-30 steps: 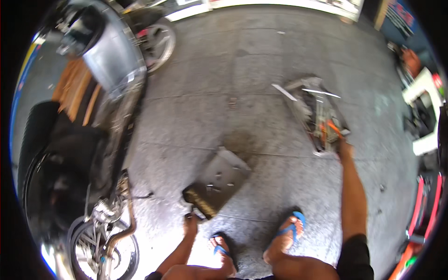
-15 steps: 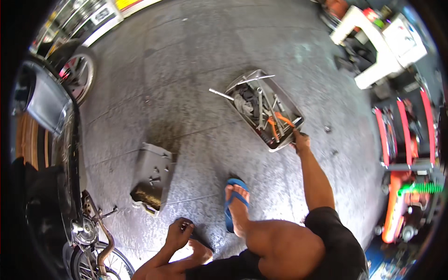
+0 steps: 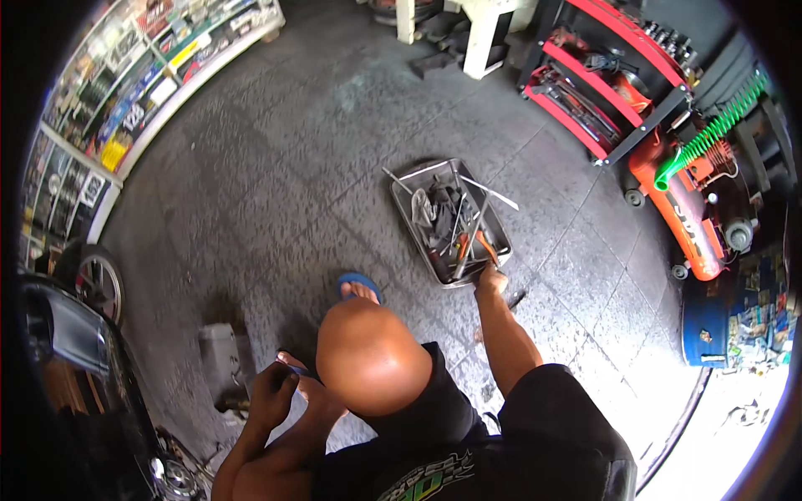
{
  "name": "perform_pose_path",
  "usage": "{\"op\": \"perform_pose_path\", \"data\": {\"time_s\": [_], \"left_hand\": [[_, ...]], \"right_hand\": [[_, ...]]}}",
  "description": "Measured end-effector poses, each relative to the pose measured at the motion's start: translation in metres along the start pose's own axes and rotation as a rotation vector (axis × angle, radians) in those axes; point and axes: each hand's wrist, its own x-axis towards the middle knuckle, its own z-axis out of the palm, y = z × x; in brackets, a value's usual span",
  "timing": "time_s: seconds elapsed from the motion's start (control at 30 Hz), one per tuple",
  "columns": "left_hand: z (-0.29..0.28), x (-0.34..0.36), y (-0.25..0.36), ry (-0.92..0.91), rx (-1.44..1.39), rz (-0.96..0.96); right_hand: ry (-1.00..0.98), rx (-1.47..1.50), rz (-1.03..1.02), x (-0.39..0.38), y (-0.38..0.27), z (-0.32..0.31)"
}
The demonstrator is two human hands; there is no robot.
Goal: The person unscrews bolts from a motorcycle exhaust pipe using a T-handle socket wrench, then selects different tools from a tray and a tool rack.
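Fingers of the right hand (image 3: 491, 281) grip the grey tray (image 3: 410, 224) at its near right corner, their undersides hidden. It sits on the floor (image 3: 251, 209); inside that corner, an orange-handled tool (image 3: 486, 247) is partly covered. The left hand (image 3: 271, 397) is loosely curled; I cannot tell whether it holds anything.
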Motion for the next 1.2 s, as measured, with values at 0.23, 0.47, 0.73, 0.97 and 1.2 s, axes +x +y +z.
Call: {"op": "perform_pose_path", "data": {"time_s": [0.23, 0.47, 0.73, 0.97, 1.2], "left_hand": [[0.037, 0.098, 0.041, -0.145, 0.211, 0.228], [0.147, 0.202, 0.096, -0.324, 0.064, 0.478], [0.233, 0.291, 0.133, -0.607, 0.129, 0.522], [0.317, 0.391, 0.205, -0.669, 0.311, 0.661], [0.342, 0.494, 0.246, -0.026, 0.556, 0.94]], "right_hand": [[-0.415, 0.021, -0.154, 0.019, -0.088, -0.079], [-0.117, -0.365, -1.159, 0.021, -0.239, -0.281], [0.025, -0.403, -1.054, 0.03, -0.324, -0.331], [-0.013, -0.783, -0.991, 0.194, -0.209, -0.194], [-0.149, -1.0, -1.058, 0.215, -0.207, -0.152]]}}
